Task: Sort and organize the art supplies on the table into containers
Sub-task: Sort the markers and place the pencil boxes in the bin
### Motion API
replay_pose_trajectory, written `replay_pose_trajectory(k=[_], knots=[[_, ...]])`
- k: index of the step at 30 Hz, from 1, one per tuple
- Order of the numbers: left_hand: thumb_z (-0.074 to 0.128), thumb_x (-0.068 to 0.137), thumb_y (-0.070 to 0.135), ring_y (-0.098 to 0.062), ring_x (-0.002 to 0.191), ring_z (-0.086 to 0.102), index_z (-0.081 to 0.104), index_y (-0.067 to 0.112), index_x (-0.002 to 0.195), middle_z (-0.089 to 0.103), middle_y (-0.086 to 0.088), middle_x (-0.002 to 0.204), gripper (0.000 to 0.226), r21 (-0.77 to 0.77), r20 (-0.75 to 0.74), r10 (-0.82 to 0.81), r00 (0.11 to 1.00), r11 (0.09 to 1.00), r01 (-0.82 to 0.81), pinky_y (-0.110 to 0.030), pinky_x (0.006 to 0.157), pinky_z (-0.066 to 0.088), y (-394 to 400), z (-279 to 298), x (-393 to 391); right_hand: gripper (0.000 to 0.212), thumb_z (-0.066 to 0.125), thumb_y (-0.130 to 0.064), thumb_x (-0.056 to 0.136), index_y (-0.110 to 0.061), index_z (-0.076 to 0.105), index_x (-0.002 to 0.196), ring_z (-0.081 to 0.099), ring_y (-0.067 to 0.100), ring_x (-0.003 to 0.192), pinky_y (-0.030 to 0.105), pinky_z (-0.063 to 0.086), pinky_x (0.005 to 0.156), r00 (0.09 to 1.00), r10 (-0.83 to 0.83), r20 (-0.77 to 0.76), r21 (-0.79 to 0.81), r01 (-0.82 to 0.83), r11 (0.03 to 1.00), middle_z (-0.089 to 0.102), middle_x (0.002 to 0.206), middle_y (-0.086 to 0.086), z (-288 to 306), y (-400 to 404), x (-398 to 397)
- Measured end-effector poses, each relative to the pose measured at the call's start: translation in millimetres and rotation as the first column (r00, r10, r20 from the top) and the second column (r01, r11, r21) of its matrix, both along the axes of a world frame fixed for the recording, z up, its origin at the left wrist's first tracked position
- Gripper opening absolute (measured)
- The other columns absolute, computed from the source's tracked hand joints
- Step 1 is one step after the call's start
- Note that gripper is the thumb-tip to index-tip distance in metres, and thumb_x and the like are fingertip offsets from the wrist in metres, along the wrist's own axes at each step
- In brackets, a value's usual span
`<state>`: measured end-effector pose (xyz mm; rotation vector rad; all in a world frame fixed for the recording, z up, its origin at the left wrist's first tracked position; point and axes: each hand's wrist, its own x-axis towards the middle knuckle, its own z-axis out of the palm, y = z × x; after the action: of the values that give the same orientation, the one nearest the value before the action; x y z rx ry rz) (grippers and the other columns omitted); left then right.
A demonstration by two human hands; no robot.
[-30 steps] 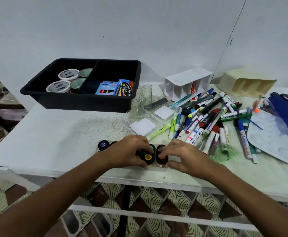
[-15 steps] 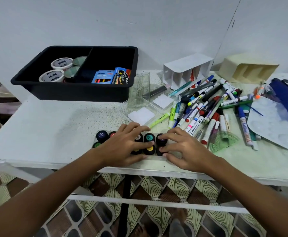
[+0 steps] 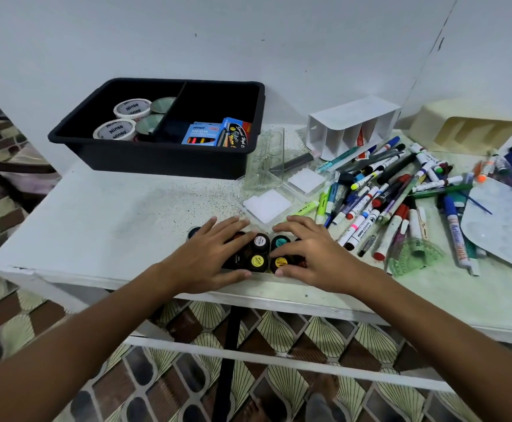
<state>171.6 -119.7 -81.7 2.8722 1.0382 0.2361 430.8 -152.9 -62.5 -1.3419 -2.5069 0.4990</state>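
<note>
A cluster of small black paint jars (image 3: 259, 242) with coloured lid labels stands near the table's front edge. My left hand (image 3: 215, 257) lies over the cluster's left side, fingers spread and fairly straight, thumb along the front edge. My right hand (image 3: 306, 254) covers the right side the same way, its thumb in front of a yellow-labelled jar. Some jars are hidden under my palms. A black divided tray (image 3: 157, 153) at the back left holds tape rolls (image 3: 132, 108) and crayon boxes (image 3: 206, 134).
A pile of markers and pens (image 3: 379, 190) spreads right of my hands, with a green protractor (image 3: 416, 257) and a white palette (image 3: 504, 226). An open clear plastic box (image 3: 266, 166), a white divided organizer (image 3: 352, 123) and a cream container (image 3: 467, 129) stand behind.
Both hands' fingers have straightened and spread wider over the jar cluster. The jars now stand bunched in two rows between my hands.
</note>
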Motion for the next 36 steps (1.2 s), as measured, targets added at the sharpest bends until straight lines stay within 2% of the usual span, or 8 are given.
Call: replay_pose_trajectory(k=[6, 10, 13, 15, 17, 22, 28, 36], knots=[[0.033, 0.095, 0.064, -0.026, 0.142, 0.032, 0.032, 0.016, 0.149, 0.039, -0.012, 0.151, 0.073, 0.025, 0.022, -0.005, 1.0, 1.0, 0.004, -0.053, 0.116, 0.022, -1.3, -3.5, -1.0, 0.036, 0.062, -0.042, 0.09, -0.024, 0.068, 0.121, 0.022, 0.027, 0.141, 0.049, 0.03, 0.108, 0.974, 0.083, 0.21, 0.056, -0.097, 0.994, 0.039, 0.149, 0.005, 13.8, 2.6, -7.3], [0.042, 0.095, 0.057, -0.026, 0.138, 0.038, 0.04, 0.013, 0.145, 0.046, -0.011, 0.145, 0.066, 0.051, 0.106, -0.043, 0.993, 0.998, 0.037, -0.051, 0.115, 0.028, -2.5, -0.4, -3.2, 0.046, 0.05, -0.048, 0.088, -0.019, 0.069, 0.119, 0.05, 0.03, 0.126, 0.05, 0.046, 0.099, 0.992, 0.036, 0.12, 0.222, -0.062, 0.973, 0.056, 0.134, 0.011, 5.6, -4.3, -7.9], [0.046, 0.096, 0.051, -0.026, 0.141, 0.034, 0.044, 0.012, 0.143, 0.044, -0.01, 0.147, 0.061, 0.102, 0.153, -0.037, 0.988, 0.995, 0.021, -0.05, 0.114, 0.03, -5.0, -2.4, -8.2, 0.058, 0.039, -0.051, 0.094, -0.018, 0.05, 0.14, 0.039, 0.032, 0.138, 0.046, 0.033, 0.11, 0.982, 0.057, 0.18, 0.293, -0.109, 0.95, 0.047, 0.145, 0.012, -8.0, -6.0, -10.4], [0.04, 0.098, 0.053, -0.027, 0.146, 0.025, 0.04, 0.014, 0.146, 0.036, -0.011, 0.153, 0.062, 0.125, 0.126, 0.001, 0.992, 0.992, -0.017, -0.05, 0.116, 0.024, -7.4, -7.0, -12.4, 0.062, 0.031, -0.054, 0.098, -0.021, 0.032, 0.15, 0.022, 0.033, 0.146, 0.048, 0.02, 0.116, 0.963, 0.089, 0.254, 0.285, -0.162, 0.945, 0.03, 0.156, 0.012, -16.5, -6.1, -13.4], [0.032, 0.099, 0.056, -0.028, 0.147, 0.022, 0.032, 0.018, 0.15, 0.029, -0.011, 0.157, 0.064, 0.133, 0.06, 0.036, 0.998, 0.99, -0.043, -0.051, 0.117, 0.021, -9.8, -11.7, -15.5, 0.062, 0.027, -0.056, 0.099, -0.026, 0.021, 0.153, 0.016, 0.034, 0.147, 0.052, 0.017, 0.117, 0.943, 0.093, 0.32, 0.284, -0.189, 0.94, 0.02, 0.159, 0.012, -26.0, -6.2, -15.7], [0.028, 0.099, 0.058, -0.028, 0.143, 0.03, 0.03, 0.022, 0.152, 0.032, -0.01, 0.155, 0.063, 0.154, 0.008, 0.071, 0.997, 0.986, -0.071, -0.05, 0.114, 0.027, -10.6, -15.7, -14.3, 0.057, 0.033, -0.05, 0.097, -0.028, 0.028, 0.15, 0.032, 0.034, 0.141, 0.05, 0.034, 0.111, 0.945, 0.08, 0.317, 0.333, -0.19, 0.924, 0.03, 0.156, 0.012, -36.4, -3.2, -16.5], [0.027, 0.1, 0.058, -0.026, 0.146, 0.025, 0.028, 0.022, 0.152, 0.028, -0.009, 0.157, 0.063, 0.135, 0.004, 0.074, 0.997, 0.988, -0.074, -0.05, 0.115, 0.026, -11.4, -17.2, -15.1, 0.056, 0.036, -0.05, 0.096, -0.029, 0.036, 0.148, 0.036, 0.033, 0.139, 0.046, 0.035, 0.11, 0.959, 0.063, 0.277, 0.338, -0.158, 0.928, 0.034, 0.154, 0.011, -37.1, -4.9, -17.7], [0.031, 0.097, 0.063, -0.025, 0.148, 0.019, 0.02, 0.025, 0.154, 0.023, -0.007, 0.159, 0.07, 0.093, 0.003, 0.056, 0.998, 0.994, -0.056, -0.048, 0.115, 0.02, -12.0, -13.4, -15.4, 0.064, 0.036, -0.055, 0.094, -0.031, 0.023, 0.152, 0.023, 0.032, 0.145, 0.048, 0.025, 0.115, 0.956, 0.071, 0.286, 0.266, -0.15, 0.952, 0.021, 0.159, 0.008, -35.8, -6.8, -17.5]])
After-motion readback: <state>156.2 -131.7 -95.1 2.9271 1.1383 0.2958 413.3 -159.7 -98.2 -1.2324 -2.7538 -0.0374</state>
